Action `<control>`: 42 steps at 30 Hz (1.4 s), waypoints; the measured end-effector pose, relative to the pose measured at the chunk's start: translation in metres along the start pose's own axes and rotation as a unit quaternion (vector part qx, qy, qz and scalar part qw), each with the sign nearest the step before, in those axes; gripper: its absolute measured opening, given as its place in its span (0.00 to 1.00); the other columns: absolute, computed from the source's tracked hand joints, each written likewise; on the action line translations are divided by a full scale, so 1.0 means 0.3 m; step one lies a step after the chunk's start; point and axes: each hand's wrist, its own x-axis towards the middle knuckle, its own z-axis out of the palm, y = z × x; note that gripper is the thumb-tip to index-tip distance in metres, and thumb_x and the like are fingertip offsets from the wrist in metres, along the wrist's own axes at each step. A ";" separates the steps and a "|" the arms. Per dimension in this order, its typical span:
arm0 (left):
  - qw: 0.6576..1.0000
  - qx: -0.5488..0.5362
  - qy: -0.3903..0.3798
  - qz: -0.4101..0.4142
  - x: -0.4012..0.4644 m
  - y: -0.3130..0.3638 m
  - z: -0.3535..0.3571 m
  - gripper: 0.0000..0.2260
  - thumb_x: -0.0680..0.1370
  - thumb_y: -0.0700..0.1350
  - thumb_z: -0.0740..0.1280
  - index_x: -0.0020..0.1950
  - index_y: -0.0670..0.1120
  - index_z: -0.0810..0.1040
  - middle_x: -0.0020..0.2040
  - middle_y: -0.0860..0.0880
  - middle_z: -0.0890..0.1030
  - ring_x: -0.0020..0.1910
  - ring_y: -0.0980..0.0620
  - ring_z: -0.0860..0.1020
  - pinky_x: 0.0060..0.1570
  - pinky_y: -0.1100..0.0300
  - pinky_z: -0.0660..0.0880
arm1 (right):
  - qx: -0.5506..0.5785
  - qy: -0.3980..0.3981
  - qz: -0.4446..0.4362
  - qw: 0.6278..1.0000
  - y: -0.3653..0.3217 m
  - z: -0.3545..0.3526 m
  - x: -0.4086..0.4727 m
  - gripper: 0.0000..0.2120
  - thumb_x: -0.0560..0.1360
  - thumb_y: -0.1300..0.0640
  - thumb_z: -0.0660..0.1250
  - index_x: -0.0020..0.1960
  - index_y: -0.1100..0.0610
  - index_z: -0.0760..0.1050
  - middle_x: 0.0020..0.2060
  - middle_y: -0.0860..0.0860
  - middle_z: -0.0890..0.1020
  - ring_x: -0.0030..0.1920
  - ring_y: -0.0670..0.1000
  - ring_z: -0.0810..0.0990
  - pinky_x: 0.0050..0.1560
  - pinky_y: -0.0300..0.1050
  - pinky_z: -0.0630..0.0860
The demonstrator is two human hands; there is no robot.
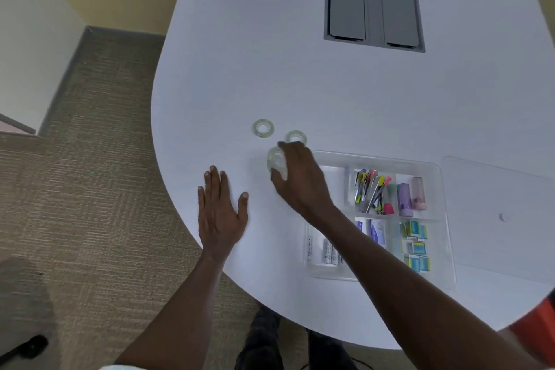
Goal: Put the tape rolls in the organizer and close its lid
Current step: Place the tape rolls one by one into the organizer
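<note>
My right hand [300,180] is closed around a clear tape roll [276,159], held just left of the clear organizer [438,189]. Two more clear tape rolls lie flat on the white table: one [263,128] farther out to the left, another [295,137] partly hidden behind my right fingers. My left hand [219,213] rests flat on the table with fingers spread and holds nothing. The organizer's clear lid [495,213] lies open to the right. Its compartments hold pens, small boxes and batteries; my forearm covers the front-left compartment.
A grey cable hatch [374,0] is set into the white table [300,54] at the back. The table's curved edge runs on the left above carpet [90,159]. A dark object [27,348] sits on the floor at lower left.
</note>
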 end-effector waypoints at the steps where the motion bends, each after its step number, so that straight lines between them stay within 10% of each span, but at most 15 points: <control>1: 1.000 -0.001 0.001 0.000 0.000 -0.001 0.002 0.32 0.83 0.60 0.55 0.81 0.42 0.58 0.83 0.44 0.55 0.83 0.49 0.51 0.81 0.47 0.54 | 0.011 0.030 0.043 0.999 0.018 -0.022 -0.011 0.25 0.72 0.56 0.68 0.67 0.60 0.70 0.59 0.57 0.76 0.61 0.58 0.74 0.55 0.51 0.77; 7: 1.000 -0.008 0.002 -0.001 0.002 -0.003 0.007 0.32 0.83 0.60 0.54 0.81 0.42 0.58 0.83 0.44 0.54 0.83 0.49 0.50 0.81 0.48 0.53 | -0.046 0.032 0.200 0.978 0.152 -0.109 -0.095 0.21 0.71 0.56 0.70 0.61 0.63 0.72 0.54 0.60 0.77 0.54 0.61 0.78 0.53 0.52 0.75; 14: 1.000 -0.004 -0.009 -0.007 0.005 -0.001 0.005 0.32 0.83 0.60 0.55 0.81 0.43 0.57 0.83 0.45 0.53 0.84 0.49 0.49 0.81 0.48 0.52 | -0.162 -0.106 0.145 0.970 0.203 -0.068 -0.083 0.14 0.74 0.60 0.65 0.57 0.64 0.70 0.50 0.60 0.77 0.51 0.60 0.77 0.50 0.51 0.73; 29: 1.000 -0.010 -0.009 -0.009 0.003 0.008 -0.009 0.31 0.83 0.59 0.56 0.81 0.42 0.58 0.83 0.44 0.55 0.83 0.48 0.51 0.81 0.47 0.54 | -0.057 -0.070 0.155 0.984 0.227 -0.056 -0.090 0.22 0.71 0.73 0.62 0.65 0.66 0.71 0.56 0.64 0.74 0.51 0.63 0.77 0.49 0.52 0.75; 37: 1.000 -0.018 -0.014 -0.012 0.002 0.014 -0.020 0.31 0.83 0.59 0.56 0.81 0.42 0.58 0.83 0.44 0.54 0.84 0.49 0.50 0.81 0.48 0.52 | -0.079 -0.045 -0.028 0.995 0.091 -0.036 0.002 0.13 0.72 0.71 0.63 0.56 0.66 0.77 0.52 0.62 0.80 0.52 0.63 0.77 0.46 0.55 0.78; 42: 1.000 -0.020 -0.011 -0.014 0.002 0.016 -0.018 0.31 0.83 0.58 0.57 0.81 0.42 0.59 0.83 0.44 0.55 0.83 0.48 0.51 0.81 0.48 0.52 | -0.169 -0.151 -0.097 0.969 0.059 0.028 0.054 0.21 0.77 0.67 0.54 0.70 0.64 0.67 0.71 0.63 0.69 0.63 0.62 0.72 0.54 0.57 0.77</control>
